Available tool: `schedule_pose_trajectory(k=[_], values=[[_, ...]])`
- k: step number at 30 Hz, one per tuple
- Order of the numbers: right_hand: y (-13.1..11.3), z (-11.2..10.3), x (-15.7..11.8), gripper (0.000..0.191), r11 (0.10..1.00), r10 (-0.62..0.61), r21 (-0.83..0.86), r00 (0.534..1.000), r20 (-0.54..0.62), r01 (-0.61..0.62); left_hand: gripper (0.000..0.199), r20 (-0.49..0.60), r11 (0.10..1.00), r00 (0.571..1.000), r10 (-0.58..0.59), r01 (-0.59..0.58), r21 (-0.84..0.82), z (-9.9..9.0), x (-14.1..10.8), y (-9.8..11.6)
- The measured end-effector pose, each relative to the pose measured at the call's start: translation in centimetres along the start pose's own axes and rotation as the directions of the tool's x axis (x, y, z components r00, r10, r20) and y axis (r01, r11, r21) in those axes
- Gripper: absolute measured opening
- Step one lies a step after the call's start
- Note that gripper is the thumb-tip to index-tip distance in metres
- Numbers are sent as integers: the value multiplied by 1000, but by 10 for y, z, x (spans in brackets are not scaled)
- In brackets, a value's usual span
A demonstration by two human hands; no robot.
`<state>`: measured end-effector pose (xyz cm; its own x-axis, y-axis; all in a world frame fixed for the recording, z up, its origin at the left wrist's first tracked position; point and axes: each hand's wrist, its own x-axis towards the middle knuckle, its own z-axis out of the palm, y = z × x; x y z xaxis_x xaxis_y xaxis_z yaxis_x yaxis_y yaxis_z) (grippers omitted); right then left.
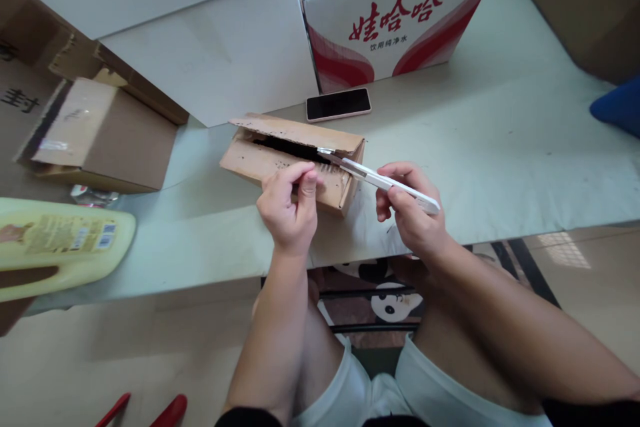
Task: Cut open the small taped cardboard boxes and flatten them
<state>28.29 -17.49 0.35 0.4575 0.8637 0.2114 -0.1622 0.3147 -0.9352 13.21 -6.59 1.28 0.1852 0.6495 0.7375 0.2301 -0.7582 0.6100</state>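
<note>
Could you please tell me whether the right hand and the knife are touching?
Touching. The head view shows the right hand around the white handle of the knife, with the thumb pressed against it.

Both hands [289, 203] raised, fingers curled.

Matt brown cardboard box [295, 157]; phone [339, 105] glossy black.

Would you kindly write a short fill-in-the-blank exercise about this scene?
The knife in the right hand has a ____ handle.
The small box by the left hand is made of ____.
The phone lies with its screen facing ____.
The large characters on the carton behind it are ____.

white; cardboard; up; red
</note>
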Motion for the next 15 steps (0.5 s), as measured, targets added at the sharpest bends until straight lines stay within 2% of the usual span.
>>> schedule_pose_trajectory(k=[7,15], values=[[-1,1,0,15,1000,-12,-18,1000,5,12,17,10,996,1000,14,-15,85,-1,1,3],[-2,1,0,15,999,11,-33,1000,8,-10,16,20,993,999,47,-49,105,-1,2,5]])
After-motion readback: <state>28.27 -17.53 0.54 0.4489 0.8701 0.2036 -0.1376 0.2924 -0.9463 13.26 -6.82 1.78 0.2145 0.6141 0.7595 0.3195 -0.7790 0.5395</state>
